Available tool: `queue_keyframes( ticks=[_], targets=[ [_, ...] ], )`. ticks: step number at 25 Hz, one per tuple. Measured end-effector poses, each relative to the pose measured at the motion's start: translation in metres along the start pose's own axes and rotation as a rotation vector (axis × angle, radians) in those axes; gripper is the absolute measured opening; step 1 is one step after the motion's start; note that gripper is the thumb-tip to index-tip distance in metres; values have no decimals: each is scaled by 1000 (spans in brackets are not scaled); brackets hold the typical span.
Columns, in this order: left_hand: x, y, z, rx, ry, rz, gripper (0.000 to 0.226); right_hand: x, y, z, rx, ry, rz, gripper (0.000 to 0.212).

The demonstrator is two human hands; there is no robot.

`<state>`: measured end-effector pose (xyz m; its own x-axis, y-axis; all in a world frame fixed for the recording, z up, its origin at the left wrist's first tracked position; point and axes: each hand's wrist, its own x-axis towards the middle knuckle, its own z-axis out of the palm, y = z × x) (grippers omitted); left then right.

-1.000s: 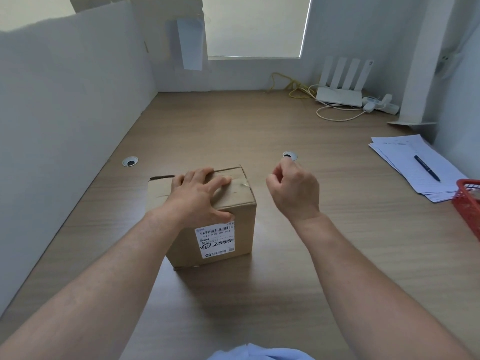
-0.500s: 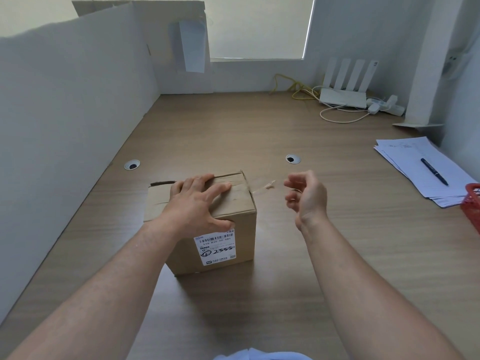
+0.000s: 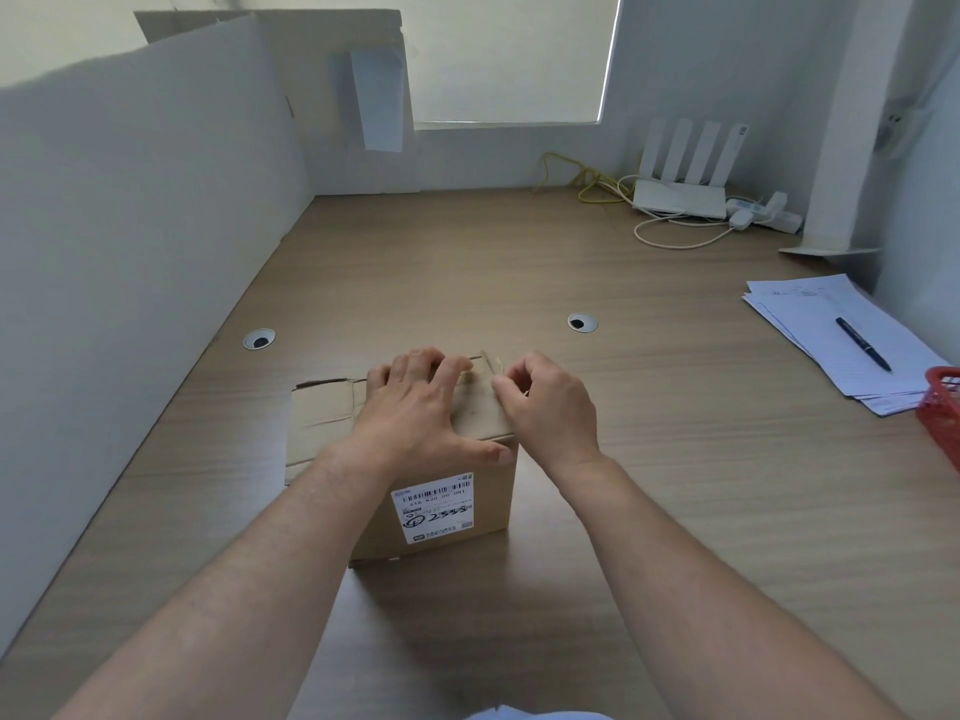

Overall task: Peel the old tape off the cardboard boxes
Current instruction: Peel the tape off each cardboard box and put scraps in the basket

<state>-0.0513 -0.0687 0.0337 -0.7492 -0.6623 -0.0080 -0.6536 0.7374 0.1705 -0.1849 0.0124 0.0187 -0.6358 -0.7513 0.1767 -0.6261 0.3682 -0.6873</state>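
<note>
- The cardboard box [image 3: 488, 491] stands on the wooden table [image 3: 519, 262] near its front edge, directly below the camera, with a white shipping label [image 3: 439, 507] on the side that faces the person.
- The left hand [image 3: 415, 413] lies flat on the box top with its fingers straight and spread. Its thumb reaches the front top edge, and it covers most of the middle of the top.
- The right hand [image 3: 553, 407] has its fingers curled, with thumb and forefinger pinching the tape [image 3: 491, 367] at the box's right top edge.
- Only a short, pale, loose end of the tape shows above the fingertips. How far it has lifted from the cardboard cannot be made out.
- The box's right side is hidden behind the right hand, and its left side is partly hidden by the left forearm.
- The label's print is too small to read in full.
- To the right lies a stack of papers [image 3: 810, 314] with a pen [image 3: 863, 343] on it. A red basket [image 3: 943, 413] beside them is cut off by the frame edge.
- At the far end stand a white router [image 3: 680, 195] and loose cables.
</note>
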Motion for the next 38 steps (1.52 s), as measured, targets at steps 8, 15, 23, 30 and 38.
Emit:
queue_keyframes(
  ticks=[8,15,23,30,38],
  targets=[
    [12,-2,-8,109,-194,-8,114,0,8,-3,897,-157,454,17],
    [18,9,-19,112,-171,8,99,0,4,-11,959,-214,493,18],
    [-10,6,-30,-387,326,108,95,22,-27,-49,866,-141,156,20],
    [-50,-19,8,-585,447,68,95,1,-40,-29,582,-279,53,24],
    [-100,-65,41,-760,308,-102,90,1,-38,5,72,-154,59,6]
  ],
)
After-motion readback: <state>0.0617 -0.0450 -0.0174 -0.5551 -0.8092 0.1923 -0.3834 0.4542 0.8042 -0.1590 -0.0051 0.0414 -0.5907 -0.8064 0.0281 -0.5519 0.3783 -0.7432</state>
